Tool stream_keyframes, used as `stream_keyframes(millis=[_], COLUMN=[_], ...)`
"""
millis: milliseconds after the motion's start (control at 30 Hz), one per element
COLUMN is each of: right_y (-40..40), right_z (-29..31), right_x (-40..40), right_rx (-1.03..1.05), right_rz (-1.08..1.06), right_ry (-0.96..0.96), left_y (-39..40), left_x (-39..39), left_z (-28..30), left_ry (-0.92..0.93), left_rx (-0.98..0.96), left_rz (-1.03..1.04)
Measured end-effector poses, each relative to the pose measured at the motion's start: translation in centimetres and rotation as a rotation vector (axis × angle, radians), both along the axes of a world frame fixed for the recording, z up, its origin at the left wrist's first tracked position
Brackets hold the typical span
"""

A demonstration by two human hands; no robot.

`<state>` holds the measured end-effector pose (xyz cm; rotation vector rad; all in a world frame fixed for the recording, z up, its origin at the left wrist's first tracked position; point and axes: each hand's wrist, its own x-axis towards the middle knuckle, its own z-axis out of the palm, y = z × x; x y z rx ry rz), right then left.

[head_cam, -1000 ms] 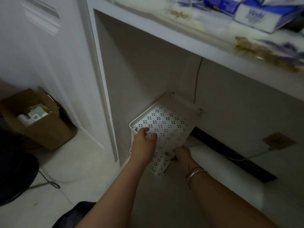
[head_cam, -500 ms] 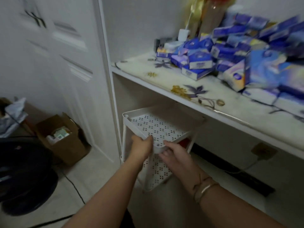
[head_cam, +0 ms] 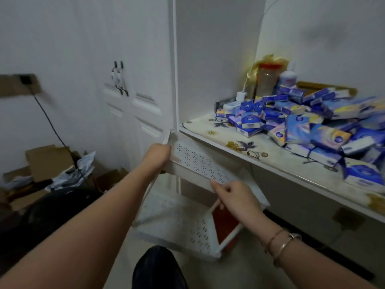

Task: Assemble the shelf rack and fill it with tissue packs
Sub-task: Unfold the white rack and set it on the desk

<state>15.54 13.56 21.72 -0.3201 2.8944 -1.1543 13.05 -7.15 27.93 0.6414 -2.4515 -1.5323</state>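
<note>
A white plastic shelf rack (head_cam: 200, 163) with perforated trays is lifted beside the desk edge. Its upper tray is tilted and its lower tray (head_cam: 179, 224) hangs below on thin white posts. My left hand (head_cam: 157, 154) grips the upper tray's near left corner. My right hand (head_cam: 235, 197) pinches the front rim of the same tray near its right end. A heap of blue and white tissue packs (head_cam: 308, 124) lies on the desk top to the right.
The desk top (head_cam: 268, 157) has a floral cover, with a jar and a bottle at its back. White wardrobe doors (head_cam: 133, 113) stand on the left. Cardboard boxes (head_cam: 48, 161) and a black cable sit on the floor at left. A red object (head_cam: 225, 224) shows behind the rack.
The rack has come up from the floor under the desk to desk-top height. Both hands moved from the lower tray to the upper tray's front edge. The camera has tilted upward.
</note>
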Motion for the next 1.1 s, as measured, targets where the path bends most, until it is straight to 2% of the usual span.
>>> stream_keyframes(millis=[67, 133, 267, 367, 467, 533, 633, 833, 967, 1100], right_y=[0.0, 0.1, 0.3, -0.1, -1.3, -2.2, -3.2, -4.1, -3.2, -0.7], right_z=[1.4, 2.6, 3.7, 5.1, 7.5, 9.4, 12.7, 20.9, 27.1, 32.2], right_x=[0.7, 0.9, 1.7, 3.2, 4.5, 5.1, 6.5, 9.9, 11.4, 11.9], right_rx=[0.197, 0.262, 0.291, 0.23, 0.229, 0.275, 0.357, 0.399, 0.406, 0.439], right_rz=[-0.025, 0.037, 0.327, 0.43, 0.427, 0.401, 0.398, 0.444, 0.368, 0.27], right_ry=[0.242, 0.357, 0.384, 0.381, 0.435, 0.481, 0.553, 0.652, 0.714, 0.796], left_y=[-0.8, -1.7, -3.4, -4.0, -4.0, -3.9, -2.8, -0.2, 0.6, 1.4], left_x=[1.2, 2.4, 4.9, 6.4, 7.8, 8.0, 8.6, 11.2, 13.3, 14.2], left_z=[2.7, 4.7, 7.5, 9.2, 11.9, 13.9, 16.6, 21.9, 26.0, 29.4], left_ry=[0.029, 0.028, -0.004, -0.026, 0.019, 0.061, 0.222, 0.574, 0.768, 0.936], left_rx=[-0.015, -0.017, 0.164, 0.127, -0.039, -0.252, -0.481, -0.643, -0.839, -0.932], left_rz=[0.023, 0.038, 0.048, 0.026, 0.015, 0.024, 0.05, 0.129, 0.242, 0.281])
